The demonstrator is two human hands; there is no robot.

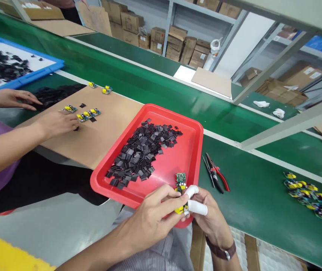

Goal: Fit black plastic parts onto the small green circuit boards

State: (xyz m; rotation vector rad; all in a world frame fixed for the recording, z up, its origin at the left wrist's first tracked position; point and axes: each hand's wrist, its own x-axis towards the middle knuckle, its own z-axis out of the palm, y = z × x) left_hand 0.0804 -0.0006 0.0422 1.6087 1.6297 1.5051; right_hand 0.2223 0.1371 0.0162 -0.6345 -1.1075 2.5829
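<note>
over the near edge of the red tray (190,130), both my hands meet on a small circuit board (180,181): my left hand (152,216) has its grip closed on the lower end of it, thumb and forefinger pinched round a yellow part, and my right hand (210,216) pinches the same board from the other side with white finger cots (197,207) on two fingertips (there is a watch (223,251) on that wrist). the board stands roughly upright between them, green face toward me, just above the tray's front rim. inside the tray lies a heap of small black pieces (142,152), piled toward its left and middle, apart from my fingers. just to the right of the tray, on the green counter (251,195), rest red-handled cutters (217,175) and beside them a thin pair of tweezers (207,169). farther right on the counter sits a cluster of finished boards (309,194) with yellow parts, well apart from my hands. to the left, another person's hands (58,122) work over a cardboard sheet (99,128) with a few boards and black pieces on it, and beyond them is a blue tray (41,71) holding more black pieces.
</note>
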